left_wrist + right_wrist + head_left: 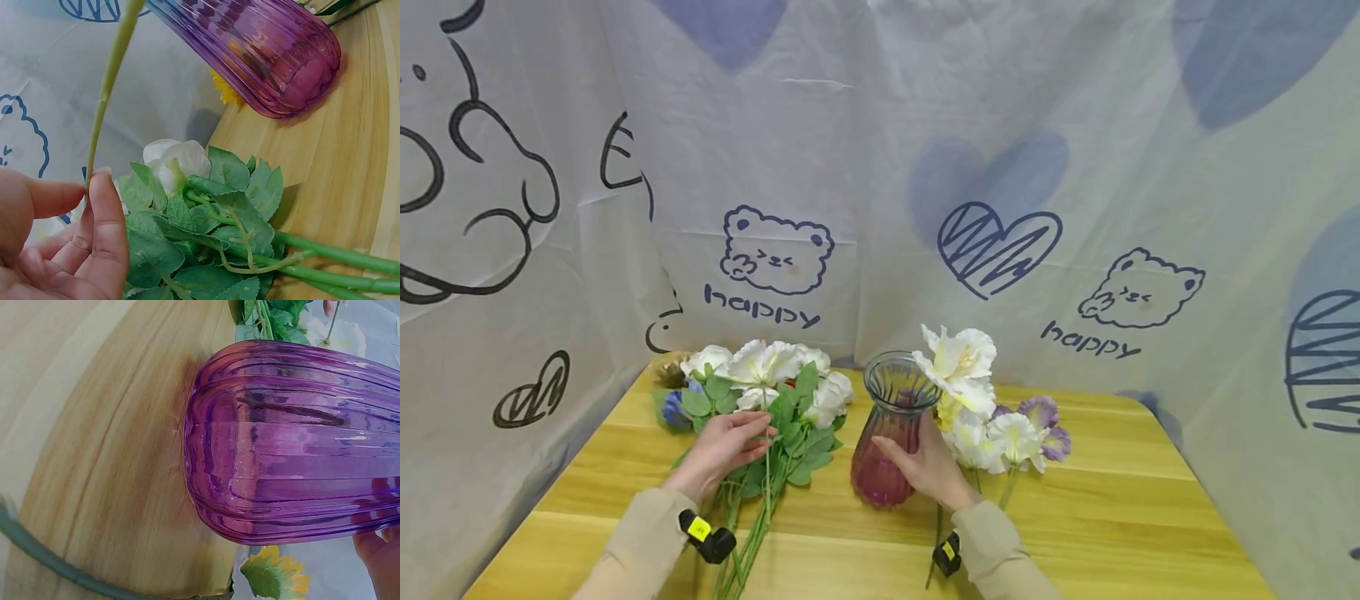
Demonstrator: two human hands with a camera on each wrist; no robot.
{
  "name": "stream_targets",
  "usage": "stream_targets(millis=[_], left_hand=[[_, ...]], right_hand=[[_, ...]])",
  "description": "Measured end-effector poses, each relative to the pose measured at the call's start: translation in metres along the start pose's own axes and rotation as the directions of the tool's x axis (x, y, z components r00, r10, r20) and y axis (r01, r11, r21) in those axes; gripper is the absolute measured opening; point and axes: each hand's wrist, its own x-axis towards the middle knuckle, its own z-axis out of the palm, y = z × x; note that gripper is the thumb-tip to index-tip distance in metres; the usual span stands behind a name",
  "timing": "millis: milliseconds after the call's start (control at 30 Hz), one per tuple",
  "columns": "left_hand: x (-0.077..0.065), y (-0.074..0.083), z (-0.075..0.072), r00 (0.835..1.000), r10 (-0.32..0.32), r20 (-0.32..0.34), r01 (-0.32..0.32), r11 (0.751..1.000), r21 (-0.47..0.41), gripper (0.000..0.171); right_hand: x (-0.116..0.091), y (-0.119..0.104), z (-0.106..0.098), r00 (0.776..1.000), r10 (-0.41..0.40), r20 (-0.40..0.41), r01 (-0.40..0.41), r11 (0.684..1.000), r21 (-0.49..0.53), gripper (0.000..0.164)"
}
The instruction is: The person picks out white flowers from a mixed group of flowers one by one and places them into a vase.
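A glass vase [891, 458], ribbed and purple-pink below with a grey-blue mouth, stands on the table. My right hand [928, 467] grips its right side, thumb across the front; most of the fingers are hidden behind the glass. A dark stem [294, 411] shows through the vase wall. Over the right of the rim leans a large white flower [958, 367]. Left of the vase, my left hand [730, 446] pinches a thin green stem [103, 100] between thumb and fingertips. That stem runs up to a white ruffled bloom [763, 364] in the head view.
Under and beside my left hand lies a bunch of white roses [829, 400] with green leaves and long stems. White and purple flowers [1018, 433] lie right of the vase, with a yellow flower [275, 575] close by. A printed cloth [880, 208] hangs behind the wooden table [1120, 517].
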Motion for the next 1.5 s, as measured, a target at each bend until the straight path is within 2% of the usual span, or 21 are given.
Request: stream_targets(millis=[433, 633, 967, 1133, 1267, 1400, 1500], left_hand=[[0.002, 0.006, 0.002, 0.997, 0.057, 0.046, -0.059, 0.998, 0.032, 0.045], [-0.002, 0.015, 0.006, 0.993, 0.116, 0.026, -0.118, 0.991, 0.066, 0.042], [-0.006, 0.035, 0.021, 0.971, 0.236, -0.042, -0.225, 0.958, 0.176, 0.038], [-0.007, 0.044, 0.028, 0.952, 0.301, -0.056, -0.284, 0.937, 0.204, 0.04], [-0.011, 0.055, 0.033, 0.931, 0.36, -0.061, -0.341, 0.916, 0.212, 0.037], [-0.015, 0.07, 0.04, 0.897, 0.438, -0.058, -0.415, 0.88, 0.232, 0.034], [-0.016, 0.082, 0.047, 0.863, 0.502, -0.051, -0.474, 0.841, 0.262, 0.034]], right_hand=[[0.002, 0.0, -0.003, 1.0, 0.021, 0.003, -0.021, 0.999, 0.025, 0.08], [0.002, 0.0, -0.003, 1.0, 0.014, 0.002, -0.014, 1.0, 0.025, 0.08], [-0.001, -0.001, -0.003, 1.0, 0.027, 0.005, -0.027, 1.0, 0.013, 0.082], [-0.002, -0.001, -0.002, 1.0, 0.025, 0.003, -0.025, 1.0, 0.011, 0.083], [-0.002, -0.001, 0.0, 1.0, 0.024, 0.005, -0.024, 1.0, 0.007, 0.082], [0.0, -0.001, 0.0, 0.999, 0.036, 0.013, -0.036, 0.999, 0.029, 0.08], [-0.001, -0.001, 0.0, 0.999, 0.044, 0.007, -0.044, 0.999, 0.029, 0.082]])
